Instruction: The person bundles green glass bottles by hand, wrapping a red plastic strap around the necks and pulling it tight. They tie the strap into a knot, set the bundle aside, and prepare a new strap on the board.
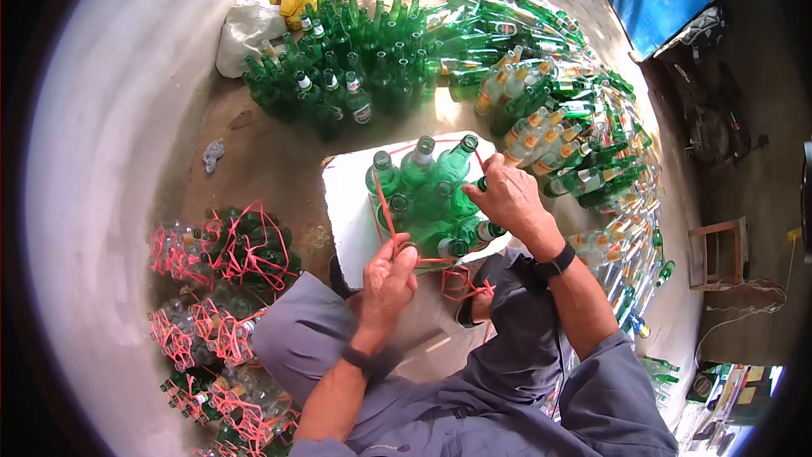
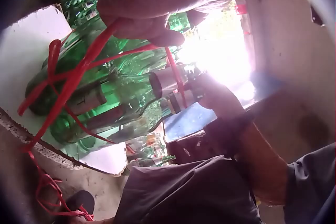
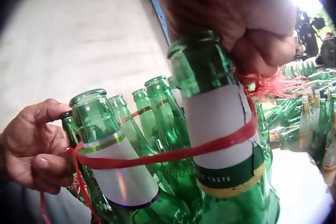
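Note:
A cluster of green glass bottles (image 1: 418, 171) stands upright on a white-topped block (image 1: 348, 203) in front of my knees. Red plastic twine (image 3: 168, 155) runs around the bottle necks and over their paper labels. On the near left side, my left hand (image 1: 389, 288) pinches the twine close to a bottle mouth. My right hand (image 1: 518, 205) is at the right side of the cluster, its curled fingers gripping the twine beside a bottle neck. A frayed bunch of twine (image 3: 275, 86) sticks out by those fingers. More loose twine (image 1: 461, 283) hangs below the block's near edge.
Many loose green bottles (image 1: 385, 76) stand beyond the block, and others lie piled along the right (image 1: 584, 152). Bottle bundles tied with red twine (image 1: 245, 250) sit at lower left. A white sack (image 1: 245, 38) leans on the wall, and a wooden stool (image 1: 719, 254) stands right.

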A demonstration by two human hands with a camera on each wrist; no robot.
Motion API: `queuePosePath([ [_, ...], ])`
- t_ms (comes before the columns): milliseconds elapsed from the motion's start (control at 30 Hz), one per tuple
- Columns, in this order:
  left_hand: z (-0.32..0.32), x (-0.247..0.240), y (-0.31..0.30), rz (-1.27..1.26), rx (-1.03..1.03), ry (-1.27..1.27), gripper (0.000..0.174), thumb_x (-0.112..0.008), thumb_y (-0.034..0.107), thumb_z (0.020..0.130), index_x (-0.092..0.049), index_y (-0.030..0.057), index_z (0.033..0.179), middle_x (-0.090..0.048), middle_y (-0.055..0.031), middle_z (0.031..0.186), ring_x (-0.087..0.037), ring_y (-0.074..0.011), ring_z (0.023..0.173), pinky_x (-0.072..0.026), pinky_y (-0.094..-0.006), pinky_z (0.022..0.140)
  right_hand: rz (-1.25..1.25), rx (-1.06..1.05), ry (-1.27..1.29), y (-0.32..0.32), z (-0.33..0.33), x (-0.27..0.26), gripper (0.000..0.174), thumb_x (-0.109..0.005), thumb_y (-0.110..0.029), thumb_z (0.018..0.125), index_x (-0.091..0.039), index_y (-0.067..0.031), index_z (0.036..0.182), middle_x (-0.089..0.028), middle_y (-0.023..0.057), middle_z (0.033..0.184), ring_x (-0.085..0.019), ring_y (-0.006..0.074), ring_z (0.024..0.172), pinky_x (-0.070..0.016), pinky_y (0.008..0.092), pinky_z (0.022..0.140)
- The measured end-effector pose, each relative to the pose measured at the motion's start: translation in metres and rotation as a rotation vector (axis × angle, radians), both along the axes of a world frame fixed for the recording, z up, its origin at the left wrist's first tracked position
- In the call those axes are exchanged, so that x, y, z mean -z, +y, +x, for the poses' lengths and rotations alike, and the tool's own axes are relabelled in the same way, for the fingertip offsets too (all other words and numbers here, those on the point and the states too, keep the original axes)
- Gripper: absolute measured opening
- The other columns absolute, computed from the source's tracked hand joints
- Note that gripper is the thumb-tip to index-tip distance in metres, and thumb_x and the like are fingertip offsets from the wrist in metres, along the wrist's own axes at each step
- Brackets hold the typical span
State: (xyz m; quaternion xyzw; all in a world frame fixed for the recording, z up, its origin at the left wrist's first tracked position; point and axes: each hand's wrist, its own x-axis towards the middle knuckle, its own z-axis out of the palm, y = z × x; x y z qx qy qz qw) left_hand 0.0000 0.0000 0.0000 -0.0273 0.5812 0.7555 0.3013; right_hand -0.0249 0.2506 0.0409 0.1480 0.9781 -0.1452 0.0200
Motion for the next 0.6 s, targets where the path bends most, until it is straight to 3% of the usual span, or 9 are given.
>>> queuePosePath([
  [200,-0.003,0.000,0.003,0.039,-0.025,-0.024,0.047,-0.066,0.029,0.097,-0.055,-0.0018,0.130,-0.059,0.0020,0.086,-0.049,-0.0037,0.059,-0.0316,-0.0180,0.050,0.013,-0.050,0.025,0.005,0.000,0.000,0.046,-0.074,-0.033,0.087,-0.052,0.0048,0.101,-0.068,0.0251,0.079,-0.068,0.0437,0.079,-0.0524,0.0507,0.071],
  [267,-0.005,0.000,0.004,0.043,-0.029,-0.027,0.048,-0.066,0.029,0.097,-0.055,-0.0024,0.130,-0.059,0.0021,0.086,-0.049,-0.0038,0.059,-0.0319,-0.0181,0.050,0.132,-0.065,0.004,0.002,-0.002,-0.005,0.047,-0.073,-0.032,0.087,-0.053,0.0079,0.101,-0.069,0.0254,0.079,-0.070,0.0415,0.077,-0.0545,0.0480,0.069],
  [600,-0.004,0.001,0.003,0.060,-0.036,-0.012,0.045,-0.066,0.028,0.096,-0.055,-0.0023,0.128,-0.058,0.0022,0.087,-0.049,-0.0035,0.059,-0.0325,-0.0183,0.051,0.079,-0.023,0.034,0.014,0.001,0.001,0.037,-0.072,-0.030,0.088,-0.058,0.0032,0.096,-0.068,0.0249,0.086,-0.068,0.0433,0.083,-0.0519,0.0519,0.072],
])
